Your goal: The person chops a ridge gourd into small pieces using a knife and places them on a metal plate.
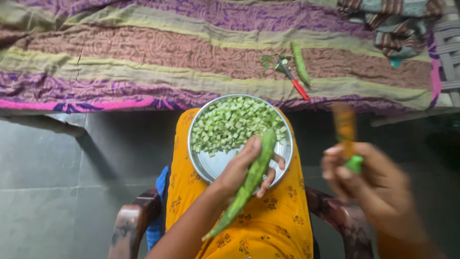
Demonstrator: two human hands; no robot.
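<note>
one long green gourd gripped mid-length by left hand, over steel plate; right hand clenched on, probably, a blurred peeler; best stroked away from fingers.

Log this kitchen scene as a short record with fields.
left hand: left hand grips a long green gourd over the plate
right hand: right hand, blurred, holds an orange-handled tool
plate: steel plate on the lap, holding diced green pieces
cloth: striped cloth bears a second gourd and a red-handled knife
</note>
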